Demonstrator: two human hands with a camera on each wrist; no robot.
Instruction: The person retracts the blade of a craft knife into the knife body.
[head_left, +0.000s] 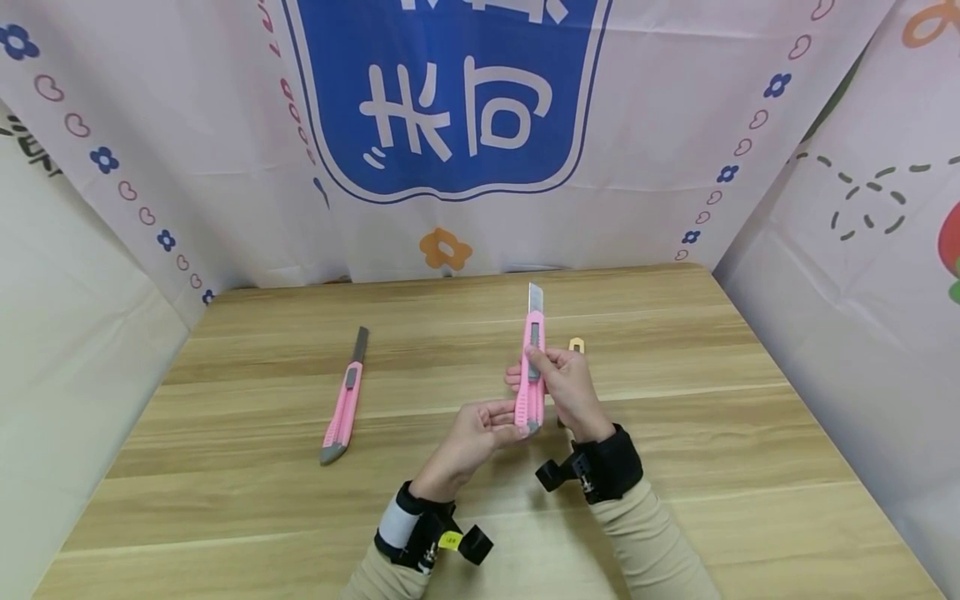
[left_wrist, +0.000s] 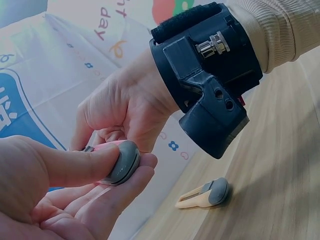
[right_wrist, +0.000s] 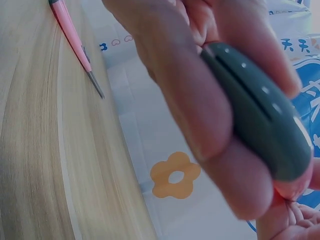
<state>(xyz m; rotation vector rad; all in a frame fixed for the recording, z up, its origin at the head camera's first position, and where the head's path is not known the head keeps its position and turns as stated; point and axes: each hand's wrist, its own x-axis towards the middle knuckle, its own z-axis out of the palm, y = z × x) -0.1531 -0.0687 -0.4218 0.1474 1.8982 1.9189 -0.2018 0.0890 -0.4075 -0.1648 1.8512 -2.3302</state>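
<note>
Both hands hold a pink utility knife above the table, its blade extended and pointing away from the person. Down at the grey end cap, the left hand pinches the knife between thumb and fingers. Further up the body, the right hand grips it, thumb lying on the grey slider. In the right wrist view the end cap is large and close, with the left fingers around it. A yellow utility knife lies on the table beneath the right hand, which mostly hides it in the head view.
A second pink utility knife lies to the left on the wooden table, blade out and pointing away. Printed cloth hangs behind the table's far edge, with more cloth along both sides.
</note>
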